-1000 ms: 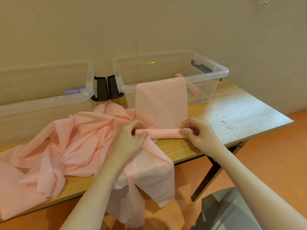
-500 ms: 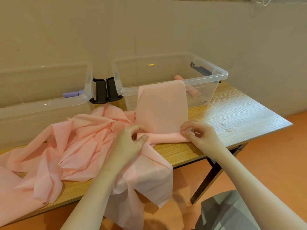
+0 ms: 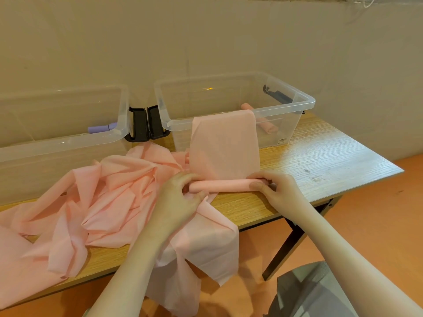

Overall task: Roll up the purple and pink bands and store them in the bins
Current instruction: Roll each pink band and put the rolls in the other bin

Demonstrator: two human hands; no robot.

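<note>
A pink band (image 3: 224, 145) hangs over the front rim of the right clear bin (image 3: 306, 102) and runs down to the table, where its near end is wound into a thin roll (image 3: 219, 186). My left hand (image 3: 180, 200) pinches the roll's left end. My right hand (image 3: 278, 191) pinches its right end. A finished pink roll (image 3: 266, 124) lies inside the right bin. A purple roll (image 3: 100, 128) lies inside the left clear bin (image 3: 68, 143). Loose pink bands (image 3: 96, 197) lie heaped on the table's left half.
The wooden table (image 3: 332, 156) stands against a beige wall, its right corner close to the right bin. Black latch handles (image 3: 146, 124) sit between the two bins. One pink band (image 3: 206, 248) droops over the table's front edge toward the orange floor.
Both hands have turned the roll a little further toward the bin, so it looks slightly thicker. The hanging stretch of band is shorter.
</note>
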